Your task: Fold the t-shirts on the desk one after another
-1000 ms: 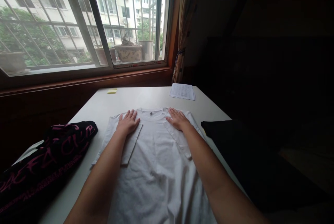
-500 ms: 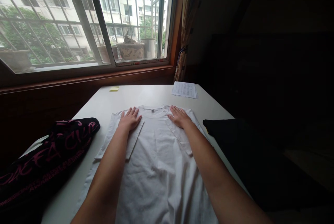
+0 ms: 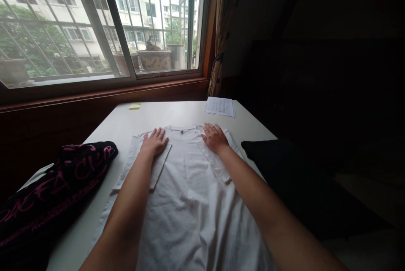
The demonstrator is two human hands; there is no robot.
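A white T-shirt (image 3: pixel 190 195) lies flat on the white table (image 3: pixel 126 123), collar toward the window, both sleeves folded inward over the chest. My left hand (image 3: pixel 154 142) rests palm down on the folded left shoulder, fingers spread and flat. My right hand (image 3: pixel 214 137) presses flat on the right shoulder beside the collar, fingers stretched out. Neither hand holds anything.
A black garment with pink lettering (image 3: pixel 53 186) is heaped at the left table edge. A dark folded cloth (image 3: pixel 272 157) lies at the right. A printed paper sheet (image 3: pixel 220 106) and a yellow sticky pad (image 3: pixel 135 106) sit near the window sill.
Both hands stay flat on the shirt's shoulders. They sit slightly farther up toward the collar as the view shifts a little.
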